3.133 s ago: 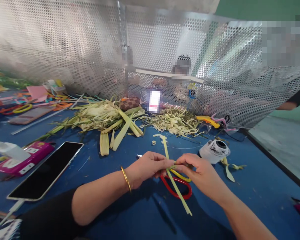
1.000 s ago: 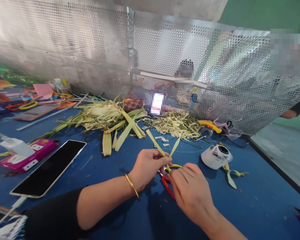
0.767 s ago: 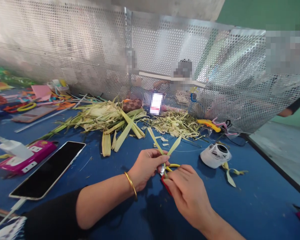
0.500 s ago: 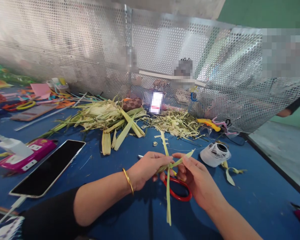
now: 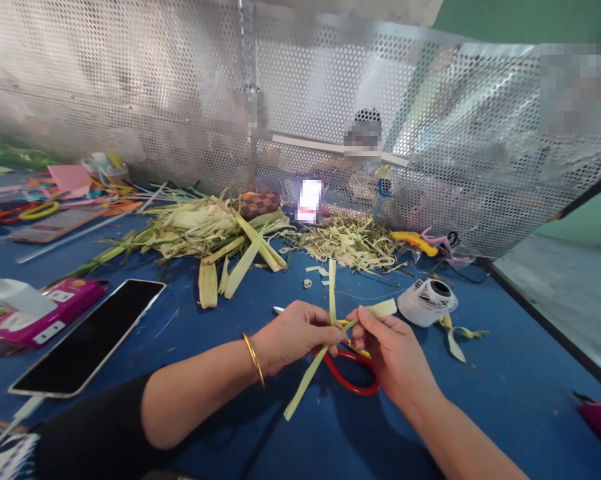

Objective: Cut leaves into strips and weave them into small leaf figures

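Note:
My left hand (image 5: 297, 339), with a gold bangle at the wrist, pinches pale green leaf strips where they cross. One strip end (image 5: 333, 287) points away from me, and another strip end (image 5: 305, 387) slants down toward the near left. My right hand (image 5: 397, 357) is closed on a third strip end (image 5: 384, 308), which sticks out to the right between thumb and fingers. Beneath both hands lie scissors (image 5: 353, 391) with red and yellow handles, their blade tip showing left of my left hand. The strips' crossing is partly hidden by my fingers.
Leaf husks (image 5: 195, 230) and thin shreds (image 5: 353, 243) are heaped at the back, before a perforated metal screen (image 5: 320, 87). A white thread spool (image 5: 427, 303) stands right. To the left lie a phone (image 5: 90, 337) and a magenta power strip (image 5: 45, 313). A person sits behind the screen.
The near strip end has swung from pointing straight toward me to the lower left. My right hand still holds the right-hand strip, now drawn out flatter. The view has shifted slightly.

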Available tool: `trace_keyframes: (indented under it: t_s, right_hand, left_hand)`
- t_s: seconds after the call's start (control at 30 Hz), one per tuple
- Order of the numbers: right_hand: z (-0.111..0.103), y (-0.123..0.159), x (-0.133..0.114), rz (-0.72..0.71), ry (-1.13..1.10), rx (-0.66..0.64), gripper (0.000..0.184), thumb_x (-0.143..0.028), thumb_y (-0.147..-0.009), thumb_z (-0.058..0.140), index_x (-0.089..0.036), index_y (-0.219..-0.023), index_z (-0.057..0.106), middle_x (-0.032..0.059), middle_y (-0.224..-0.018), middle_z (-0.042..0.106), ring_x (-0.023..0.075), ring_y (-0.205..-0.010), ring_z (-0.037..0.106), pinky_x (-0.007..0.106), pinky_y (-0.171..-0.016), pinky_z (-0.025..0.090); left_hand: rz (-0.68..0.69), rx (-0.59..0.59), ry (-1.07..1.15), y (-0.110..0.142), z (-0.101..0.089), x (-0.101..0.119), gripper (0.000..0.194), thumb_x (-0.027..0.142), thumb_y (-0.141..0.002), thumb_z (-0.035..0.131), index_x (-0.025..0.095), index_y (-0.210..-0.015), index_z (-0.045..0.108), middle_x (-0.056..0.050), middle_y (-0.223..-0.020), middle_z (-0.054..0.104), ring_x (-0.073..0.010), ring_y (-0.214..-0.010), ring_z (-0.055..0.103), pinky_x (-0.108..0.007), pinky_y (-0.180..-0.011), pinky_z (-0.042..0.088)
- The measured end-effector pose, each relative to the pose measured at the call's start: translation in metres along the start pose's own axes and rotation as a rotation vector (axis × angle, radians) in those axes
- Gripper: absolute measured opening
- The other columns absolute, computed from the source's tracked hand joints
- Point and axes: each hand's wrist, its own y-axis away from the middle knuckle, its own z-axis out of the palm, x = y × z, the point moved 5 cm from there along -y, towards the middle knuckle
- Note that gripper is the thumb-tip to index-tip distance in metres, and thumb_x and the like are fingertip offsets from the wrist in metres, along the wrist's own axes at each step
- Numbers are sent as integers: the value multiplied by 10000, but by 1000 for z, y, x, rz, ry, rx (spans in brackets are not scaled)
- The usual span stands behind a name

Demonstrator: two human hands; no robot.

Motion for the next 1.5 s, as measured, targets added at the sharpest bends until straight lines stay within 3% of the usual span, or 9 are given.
trace_keyframes:
  t_s: [0.17,0.23,0.4,0.63,0.73,0.8,1.0,1.13,1.5]
  right_hand:
    - [-23,6,-45,-632,546,327,359,-433,-782,652,-221,-1072,651,80,-1001,645,231,-936,588,390,-825,455]
    - [-12,12,-52,-804,830,227,262,-400,-821,613,-245,-1022,676,82,-1037,651,251,-1004,577,455,-918,406]
    - [19,15,-30,-706,1020,-180,137,-273,-844,599,-228,-716,611,-7,-780,682,185,-778,634,533,-1045,277]
    - [20,16,-28,-815,958,-42,240,-226,-875,546,-210,-638,506,-19,-688,619,159,-722,608,466,-1001,357]
    - [16,25,-42,-1006,1025,87,111,-239,-892,523,-207,-856,623,56,-877,662,224,-918,605,456,-935,403]
    - [18,37,-51,-1188,1114,111,191,-209,-893,516,-192,-1039,638,91,-959,657,240,-959,588,427,-877,419]
    - [50,56,-22,-1421,1560,-402,328,-93,-916,374,-108,-1136,617,85,-803,663,200,-757,592,391,-771,412]
    - [56,52,-7,-1446,1660,-404,346,-69,-923,315,-67,-1073,627,118,-813,656,229,-810,590,418,-823,414]
    - [53,63,-8,-1527,1475,-421,301,-82,-914,348,-82,-888,648,87,-731,636,204,-728,562,389,-825,412]
  left_hand:
    - [35,34,-88,1,1,-1,203,324,-708,652,130,-663,690,7,-546,599,-69,-442,414,-196,-442,316]
    - [66,25,-157,2,3,0,281,381,-745,614,139,-616,677,6,-534,599,-70,-424,410,-199,-427,300]
    - [84,-42,-241,3,10,-3,295,369,-766,577,150,-603,687,10,-546,618,-69,-388,413,-204,-416,299]
    - [68,-101,-150,4,14,-2,267,356,-731,632,139,-583,681,-13,-606,666,-55,-386,420,-204,-438,323]
    - [24,-35,-22,1,8,-2,310,417,-745,626,130,-654,701,-44,-684,695,-72,-443,491,-199,-441,332]
    - [2,9,140,0,3,-1,314,430,-752,619,132,-743,716,-53,-744,704,-88,-511,552,-192,-464,362]
    - [-1,27,449,-1,-2,3,245,250,-652,723,125,-862,722,-66,-802,714,-120,-728,633,-201,-705,454]
    - [26,78,412,-2,-3,1,153,182,-690,669,115,-815,726,-62,-752,713,-124,-724,630,-216,-725,454]
    - [34,195,478,2,-2,-2,141,165,-683,698,102,-808,721,-80,-750,728,-148,-705,655,-255,-735,502]
